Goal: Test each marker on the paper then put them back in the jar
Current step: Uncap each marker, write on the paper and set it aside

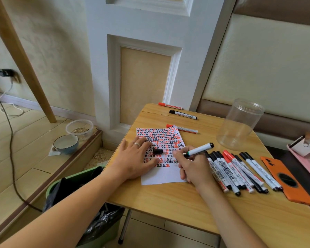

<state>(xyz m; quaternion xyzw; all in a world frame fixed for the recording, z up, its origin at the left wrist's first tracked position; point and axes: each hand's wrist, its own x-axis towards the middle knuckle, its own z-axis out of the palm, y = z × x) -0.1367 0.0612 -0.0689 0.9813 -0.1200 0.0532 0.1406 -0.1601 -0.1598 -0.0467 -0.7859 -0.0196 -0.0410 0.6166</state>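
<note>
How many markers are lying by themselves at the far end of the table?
3: a red marker at the far edge, a black marker just nearer, and another red marker beside the paper.

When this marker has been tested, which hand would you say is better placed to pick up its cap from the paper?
Probably the left hand: it lies flat on the paper with the black cap beside its fingers, while the right hand grips the marker.

The paper [161, 154] under the left hand [132, 158] carries rows of the handwritten character 正 in red and black. Printing on the marker barrels [236, 169] beside the right hand [193, 167] is illegible.
</note>
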